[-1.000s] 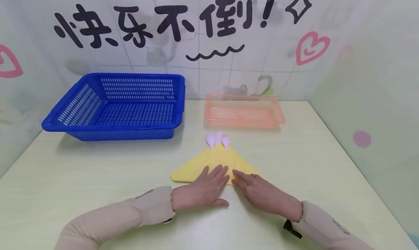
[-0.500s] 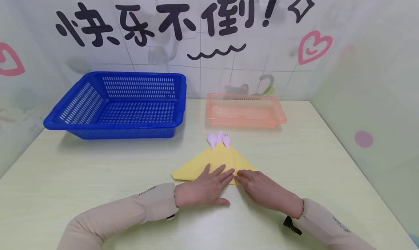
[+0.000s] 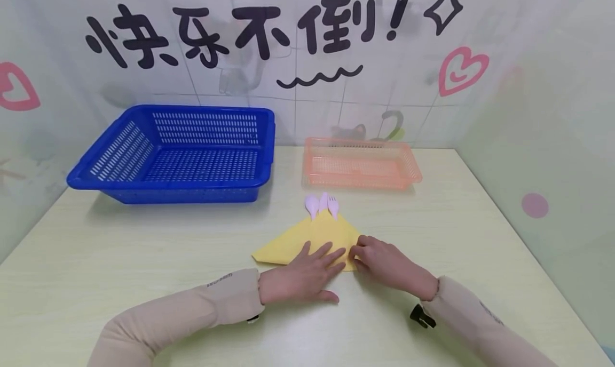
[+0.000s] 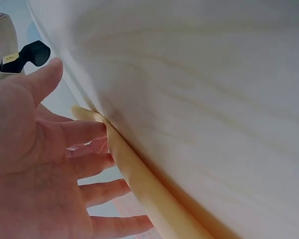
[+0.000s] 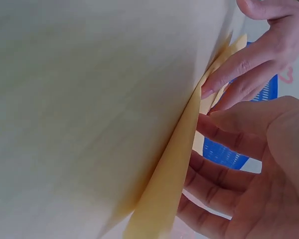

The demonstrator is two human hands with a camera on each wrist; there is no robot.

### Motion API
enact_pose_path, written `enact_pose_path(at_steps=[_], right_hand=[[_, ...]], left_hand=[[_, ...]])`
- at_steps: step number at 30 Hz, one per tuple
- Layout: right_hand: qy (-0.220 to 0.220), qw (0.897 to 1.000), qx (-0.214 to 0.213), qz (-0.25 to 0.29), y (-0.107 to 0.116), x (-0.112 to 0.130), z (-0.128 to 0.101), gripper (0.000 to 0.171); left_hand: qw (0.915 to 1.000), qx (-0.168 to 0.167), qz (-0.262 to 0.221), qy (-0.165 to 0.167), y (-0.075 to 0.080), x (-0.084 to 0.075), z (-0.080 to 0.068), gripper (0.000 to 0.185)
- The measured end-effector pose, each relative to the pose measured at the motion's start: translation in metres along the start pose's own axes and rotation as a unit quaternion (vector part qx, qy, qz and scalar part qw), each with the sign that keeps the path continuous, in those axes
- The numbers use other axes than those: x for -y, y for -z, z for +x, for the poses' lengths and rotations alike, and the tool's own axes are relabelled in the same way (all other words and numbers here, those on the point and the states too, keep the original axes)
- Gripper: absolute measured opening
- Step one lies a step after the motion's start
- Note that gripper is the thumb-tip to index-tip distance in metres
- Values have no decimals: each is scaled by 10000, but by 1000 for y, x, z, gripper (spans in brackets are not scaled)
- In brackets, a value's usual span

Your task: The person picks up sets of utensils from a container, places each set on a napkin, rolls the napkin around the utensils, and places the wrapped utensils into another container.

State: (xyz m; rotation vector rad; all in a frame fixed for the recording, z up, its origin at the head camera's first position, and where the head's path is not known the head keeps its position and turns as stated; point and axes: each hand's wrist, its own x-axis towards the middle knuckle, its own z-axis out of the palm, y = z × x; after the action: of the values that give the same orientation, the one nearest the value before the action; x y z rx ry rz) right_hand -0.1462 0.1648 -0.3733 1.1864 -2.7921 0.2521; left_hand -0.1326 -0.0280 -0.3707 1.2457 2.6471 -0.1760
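As the yellow napkin lies on the desk, its long side runs left to right, roughly parallel to the desk's far edge, and its tip points at that edge in the head view. A lilac spoon, knife and fork show past the tip. The left hand rests on the napkin's middle, grip wide, fingers spread. The right hand is nearer the napkin's right end, which it hides, so the cloth lies leftward from its bent fingers. Large black writing on the wall reads 快乐不倒!; print on the left sleeve is too small to read.

From the left wrist, spread fingertips touch the napkin's long edge. A black clip bears a yellow label, also unreadable.

From the right wrist, the grip is narrow, with curled fingers against the napkin and the left hand just beside; whether the cloth is pinched, I cannot tell. No writing can be read there.
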Motion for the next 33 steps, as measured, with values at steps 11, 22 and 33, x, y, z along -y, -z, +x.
enact_pose_path(at_steps=[11, 22, 33], right_hand=[[500, 9942, -98, -948, -2, 4, -5, 8], [384, 9822, 870, -1621, 2, 26, -25, 43], [-515, 9716, 1425, -1818, 0, 31, -36, 42]], left_hand=[[9998, 150, -87, -31, 0, -3, 3, 67], [9996, 262, 29, 121, 4, -2, 2, 71], [9997, 203, 36, 111, 4, -3, 2, 71]])
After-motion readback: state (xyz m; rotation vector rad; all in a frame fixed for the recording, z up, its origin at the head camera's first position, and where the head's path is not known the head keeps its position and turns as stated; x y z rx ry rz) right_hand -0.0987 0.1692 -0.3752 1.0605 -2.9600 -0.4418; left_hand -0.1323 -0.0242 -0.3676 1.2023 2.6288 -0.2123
